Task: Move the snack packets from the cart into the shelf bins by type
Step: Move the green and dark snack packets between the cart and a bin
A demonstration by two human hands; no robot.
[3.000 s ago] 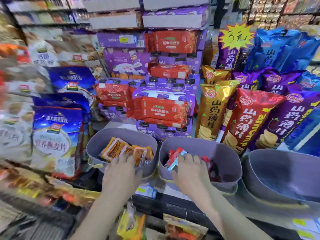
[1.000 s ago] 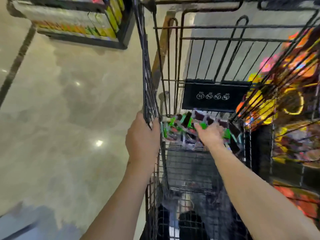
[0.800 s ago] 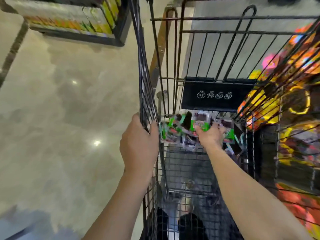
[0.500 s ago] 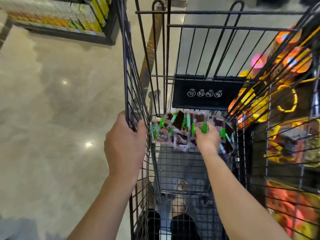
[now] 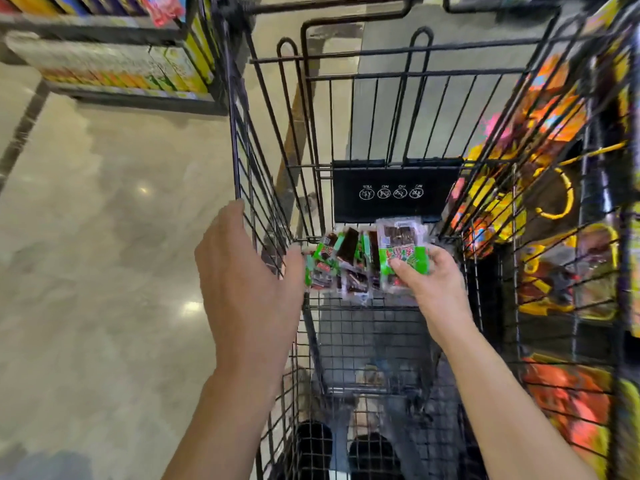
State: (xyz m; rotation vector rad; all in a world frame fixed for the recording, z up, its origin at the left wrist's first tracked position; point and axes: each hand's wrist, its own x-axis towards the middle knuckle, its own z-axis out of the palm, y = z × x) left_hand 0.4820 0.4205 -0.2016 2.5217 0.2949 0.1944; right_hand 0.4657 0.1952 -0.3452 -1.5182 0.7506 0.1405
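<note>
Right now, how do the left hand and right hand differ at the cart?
The left hand grips the cart's wire side wall; the right hand pinches a green-labelled snack packet. The left hand sits at the wall's rim, while the right hand reaches inside, just above the pile of matching packets. Both hands are holding something.

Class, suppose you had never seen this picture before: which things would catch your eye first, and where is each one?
The cluster of green-labelled snack packets at the far end of the black wire cart stands out, with the right hand pinching one packet from it. The left hand grips the cart's left side wall, and a black placard with white symbols hangs just behind the packets.
</note>
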